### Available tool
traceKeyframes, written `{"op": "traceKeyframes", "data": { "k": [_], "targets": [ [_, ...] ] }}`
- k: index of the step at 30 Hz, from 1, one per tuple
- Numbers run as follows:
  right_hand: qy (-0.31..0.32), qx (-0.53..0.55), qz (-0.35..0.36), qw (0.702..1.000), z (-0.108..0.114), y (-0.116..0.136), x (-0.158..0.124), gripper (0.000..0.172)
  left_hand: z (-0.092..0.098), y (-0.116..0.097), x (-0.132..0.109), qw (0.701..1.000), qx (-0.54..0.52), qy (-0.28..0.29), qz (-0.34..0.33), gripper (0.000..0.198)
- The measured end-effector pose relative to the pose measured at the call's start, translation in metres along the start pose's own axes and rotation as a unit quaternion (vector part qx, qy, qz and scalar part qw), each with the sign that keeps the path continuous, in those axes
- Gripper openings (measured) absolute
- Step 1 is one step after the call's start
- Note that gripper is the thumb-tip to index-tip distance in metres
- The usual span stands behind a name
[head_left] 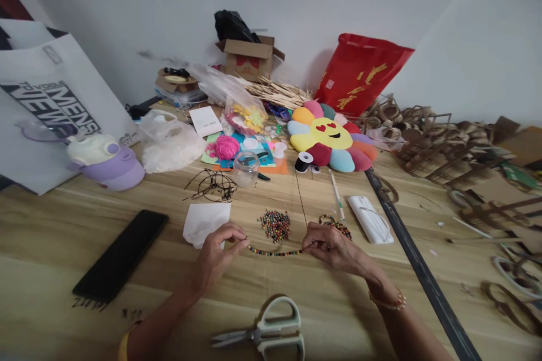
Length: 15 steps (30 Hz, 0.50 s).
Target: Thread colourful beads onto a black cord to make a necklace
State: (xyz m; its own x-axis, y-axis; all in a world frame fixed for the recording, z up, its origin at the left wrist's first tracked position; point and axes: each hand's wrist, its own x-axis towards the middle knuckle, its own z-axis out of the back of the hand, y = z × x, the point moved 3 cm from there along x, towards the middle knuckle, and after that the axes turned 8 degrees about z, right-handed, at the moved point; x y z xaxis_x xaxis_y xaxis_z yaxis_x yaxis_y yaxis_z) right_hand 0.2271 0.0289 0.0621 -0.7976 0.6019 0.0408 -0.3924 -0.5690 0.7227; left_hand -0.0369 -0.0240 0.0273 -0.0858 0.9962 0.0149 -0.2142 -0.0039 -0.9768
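A short string of small multicoloured beads (275,253) hangs in a shallow curve between my two hands. My left hand (222,251) pinches its left end between thumb and fingertips. At the other end, my right hand (328,245) is closed on the cord, and a dark thread (301,197) runs from there up to a black thread spool (304,162). Just beyond the string lies a loose pile of beads (275,225). A coil of strung beads (336,226) is partly hidden behind my right hand. White paper (205,222) lies behind my left hand.
Scissors (271,330) lie near the front edge, a black phone (121,253) to the left. A white case (370,220) and a pen (337,194) are at right. Behind stand a glass jar (246,169), pink yarn (227,147) and a flower cushion (332,136). Woven baskets (432,146) crowd the right side.
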Motion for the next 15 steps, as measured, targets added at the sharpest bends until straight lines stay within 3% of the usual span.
{"op": "traceKeyframes", "data": {
  "k": [3, 10, 15],
  "targets": [
    [-0.001, 0.016, 0.017, 1.000, -0.001, 0.004, 0.004, 0.015, -0.015, -0.010, 0.002, 0.998, -0.008, 0.060, 0.010, 0.010],
    [-0.001, 0.081, 0.056, 0.995, -0.004, 0.009, 0.011, 0.016, -0.062, -0.017, 0.012, 0.968, -0.096, 0.200, 0.121, 0.020],
    [-0.030, 0.111, 0.046, 0.992, -0.007, 0.006, 0.010, 0.014, -0.087, -0.021, 0.013, 0.943, -0.149, 0.233, 0.185, 0.029]
  ]
}}
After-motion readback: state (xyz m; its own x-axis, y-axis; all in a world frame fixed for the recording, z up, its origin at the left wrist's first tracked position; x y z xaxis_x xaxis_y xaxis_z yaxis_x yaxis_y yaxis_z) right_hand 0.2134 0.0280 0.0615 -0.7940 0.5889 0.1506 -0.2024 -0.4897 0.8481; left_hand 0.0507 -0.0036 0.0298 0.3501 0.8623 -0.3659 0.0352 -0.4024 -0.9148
